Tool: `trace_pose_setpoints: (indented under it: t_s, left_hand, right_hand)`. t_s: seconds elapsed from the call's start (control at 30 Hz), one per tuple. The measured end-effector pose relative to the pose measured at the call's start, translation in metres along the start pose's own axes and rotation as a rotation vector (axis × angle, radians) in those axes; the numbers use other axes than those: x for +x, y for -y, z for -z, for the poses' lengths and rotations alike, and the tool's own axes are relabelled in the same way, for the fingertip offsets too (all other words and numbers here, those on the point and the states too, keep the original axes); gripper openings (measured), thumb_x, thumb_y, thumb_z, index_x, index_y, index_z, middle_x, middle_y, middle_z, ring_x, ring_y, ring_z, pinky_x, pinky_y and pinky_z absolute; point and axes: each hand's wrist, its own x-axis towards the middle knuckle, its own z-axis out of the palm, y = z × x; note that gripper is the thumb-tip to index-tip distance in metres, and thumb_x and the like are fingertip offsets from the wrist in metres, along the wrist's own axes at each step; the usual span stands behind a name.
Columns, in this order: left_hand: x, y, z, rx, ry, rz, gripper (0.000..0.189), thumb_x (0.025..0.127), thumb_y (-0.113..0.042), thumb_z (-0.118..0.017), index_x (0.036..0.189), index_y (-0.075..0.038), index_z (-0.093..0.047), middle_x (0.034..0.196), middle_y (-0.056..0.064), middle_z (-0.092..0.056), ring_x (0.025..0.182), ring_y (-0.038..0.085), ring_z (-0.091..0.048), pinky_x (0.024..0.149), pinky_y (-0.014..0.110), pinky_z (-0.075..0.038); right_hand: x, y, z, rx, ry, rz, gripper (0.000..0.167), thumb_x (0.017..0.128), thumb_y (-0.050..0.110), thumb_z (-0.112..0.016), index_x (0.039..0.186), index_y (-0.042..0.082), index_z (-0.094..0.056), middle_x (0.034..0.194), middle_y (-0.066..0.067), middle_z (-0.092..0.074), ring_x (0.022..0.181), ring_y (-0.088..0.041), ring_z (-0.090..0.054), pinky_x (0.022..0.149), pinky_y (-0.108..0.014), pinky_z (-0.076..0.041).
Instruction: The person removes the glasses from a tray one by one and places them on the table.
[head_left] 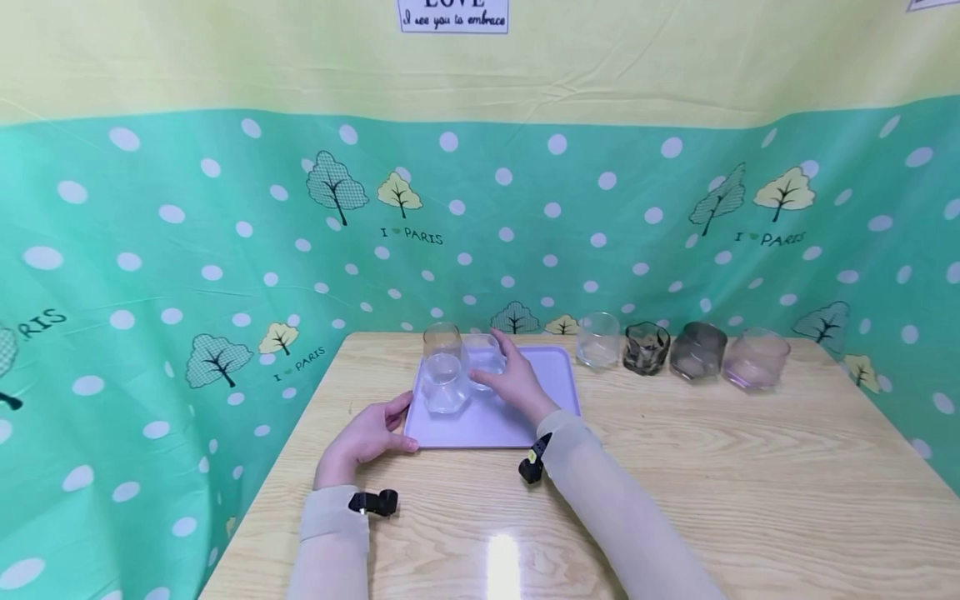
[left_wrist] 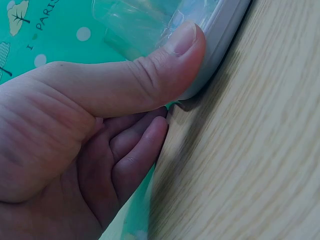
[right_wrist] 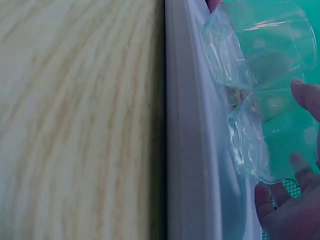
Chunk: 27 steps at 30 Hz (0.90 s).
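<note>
A lavender tray lies on the table with three glasses grouped on its left side. My left hand holds the tray's near left corner, the thumb against its rim in the left wrist view. With thumb and fingers around it, my right hand grips a clear drinking glass, which stands upright. In the right wrist view that glass is between the thumb and fingers. Next to it stands a clear faceted glass, nearer the front. An amber-tinted glass stands behind them, partly hidden.
To the tray's right, along the back of the table, stand a clear glass, a dark wavy glass, a smoky grey glass and a pinkish glass. A patterned curtain hangs close behind.
</note>
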Motion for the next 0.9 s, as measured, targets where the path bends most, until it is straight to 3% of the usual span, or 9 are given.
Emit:
trace_pose_setpoints:
  t_s: [0.3,0.9]
  left_hand:
    - [0.0015,-0.0010,0.0001,0.023,-0.008,0.020,0.104,0.079,-0.020,-0.097,0.163,-0.002,-0.038,0.167,0.015,-0.040,0.149,0.034,-0.046,0.125,0.047,-0.037]
    - [-0.0014,-0.0008,-0.0024,0.015,-0.018,0.010,0.104,0.079,-0.019,-0.096,0.163,-0.001,-0.039,0.166,0.018,-0.041,0.147,0.037,-0.049,0.124,0.048,-0.039]
  right_hand:
    - [0.0070,-0.0042,0.0045,-0.018,0.007,-0.027,0.089,0.086,0.033,-0.092,0.161,0.021,-0.046,0.164,-0.008,-0.049,0.152,-0.037,-0.043,0.127,-0.055,-0.034]
    - [0.0005,-0.0047,0.0012,0.025,-0.030,-0.080,0.091,0.085,0.034,-0.092,0.162,0.025,-0.045,0.169,-0.007,-0.042,0.150,-0.041,-0.043,0.125,-0.061,-0.035]
